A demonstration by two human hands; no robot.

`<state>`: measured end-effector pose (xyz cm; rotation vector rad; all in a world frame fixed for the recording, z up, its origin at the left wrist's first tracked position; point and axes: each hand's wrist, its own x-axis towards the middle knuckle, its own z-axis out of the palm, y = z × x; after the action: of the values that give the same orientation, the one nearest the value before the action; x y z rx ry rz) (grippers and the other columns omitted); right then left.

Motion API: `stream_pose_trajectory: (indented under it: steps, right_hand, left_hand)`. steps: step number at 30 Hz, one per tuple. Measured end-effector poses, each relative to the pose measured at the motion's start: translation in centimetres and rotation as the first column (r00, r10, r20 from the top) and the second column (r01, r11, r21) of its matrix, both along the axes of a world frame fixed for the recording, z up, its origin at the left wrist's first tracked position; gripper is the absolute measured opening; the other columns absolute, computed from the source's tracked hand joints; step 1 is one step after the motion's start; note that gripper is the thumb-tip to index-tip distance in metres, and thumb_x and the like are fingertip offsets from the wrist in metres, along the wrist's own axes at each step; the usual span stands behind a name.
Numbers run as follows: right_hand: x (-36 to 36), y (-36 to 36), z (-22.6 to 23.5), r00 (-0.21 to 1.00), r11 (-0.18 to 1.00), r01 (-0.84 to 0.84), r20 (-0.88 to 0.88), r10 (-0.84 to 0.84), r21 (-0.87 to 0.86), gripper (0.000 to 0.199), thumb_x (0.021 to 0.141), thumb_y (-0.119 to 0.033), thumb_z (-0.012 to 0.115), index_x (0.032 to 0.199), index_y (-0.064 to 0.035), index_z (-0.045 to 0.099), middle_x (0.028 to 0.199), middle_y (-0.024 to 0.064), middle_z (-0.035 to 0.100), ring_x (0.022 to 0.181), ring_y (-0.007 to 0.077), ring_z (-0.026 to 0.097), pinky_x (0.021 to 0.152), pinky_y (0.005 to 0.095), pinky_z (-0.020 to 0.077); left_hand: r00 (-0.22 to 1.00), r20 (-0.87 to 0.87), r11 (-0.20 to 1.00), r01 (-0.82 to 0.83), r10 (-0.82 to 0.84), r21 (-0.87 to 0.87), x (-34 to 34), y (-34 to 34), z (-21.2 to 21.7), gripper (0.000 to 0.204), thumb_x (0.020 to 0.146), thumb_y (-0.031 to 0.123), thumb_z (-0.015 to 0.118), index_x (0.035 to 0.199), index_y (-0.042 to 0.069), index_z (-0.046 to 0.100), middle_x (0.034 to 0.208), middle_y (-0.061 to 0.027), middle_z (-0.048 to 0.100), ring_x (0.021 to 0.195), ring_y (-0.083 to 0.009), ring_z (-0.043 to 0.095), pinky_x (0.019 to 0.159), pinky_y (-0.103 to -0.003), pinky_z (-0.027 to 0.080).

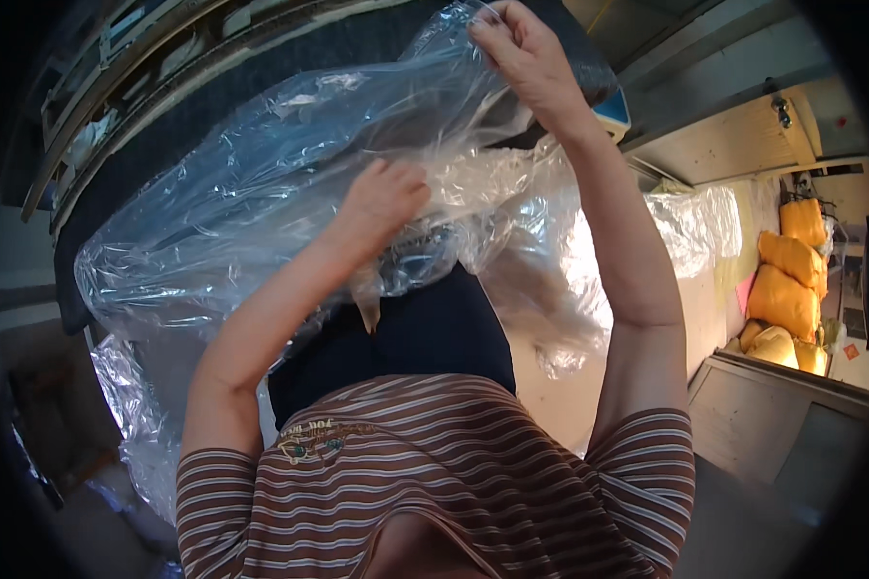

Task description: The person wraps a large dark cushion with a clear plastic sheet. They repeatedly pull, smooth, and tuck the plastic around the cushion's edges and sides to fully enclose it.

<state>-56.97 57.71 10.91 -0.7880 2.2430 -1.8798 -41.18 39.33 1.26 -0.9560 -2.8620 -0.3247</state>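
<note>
A large sheet of clear plastic film [290, 135] lies crumpled over a dark work surface [77, 280] and hangs down in front of me. At the far right, my right hand [526, 58] pinches the film's upper end and holds it raised. My left hand [384, 201] is closed on the middle of the film, its fingers curled with the knuckles up. Between the two hands the plastic runs in loose, shiny folds. More of it drapes down past my dark trousers [406, 338].
Wood and metal rails [116, 96] run behind the work surface at the upper left. To the right, yellow-orange stuffed sacks [784, 294] are piled beyond a doorway. A pale panel [734, 140] stands at the upper right. Further clear film [700, 227] lies on the floor.
</note>
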Motion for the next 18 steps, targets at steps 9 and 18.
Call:
stream_pose_trajectory:
  steps: [9,18]
  right_hand:
    - [3.4,-0.7,2.6,0.899,0.898,-0.438,0.038,0.436,0.043,0.017,0.092,-0.027,0.063,0.09,-0.0109,0.059,0.08,-0.0087,0.051,0.07,-0.0008,0.043,0.06,0.0157,0.0332]
    - [11.0,-4.6,8.0,0.828,0.821,-0.557,0.155,0.539,0.125,0.028,0.1,-0.026,0.05,0.09,-0.003,0.063,0.064,-0.0029,0.048,0.056,0.0044,0.041,0.051,0.0215,0.0342]
  left_hand:
    - [0.857,0.516,-0.666,-0.376,0.016,0.645,13.5,-16.3,10.4,0.016,0.094,0.015,0.058,0.108,0.007,0.061,0.1,-0.0021,0.056,0.086,-0.0113,0.052,0.073,-0.026,0.043]
    - [0.502,0.035,0.19,-0.39,0.864,0.901,14.1,-16.1,12.9,0.03,0.091,0.008,0.054,0.121,0.004,0.057,0.127,-0.0071,0.055,0.122,-0.0174,0.048,0.104,-0.033,0.034]
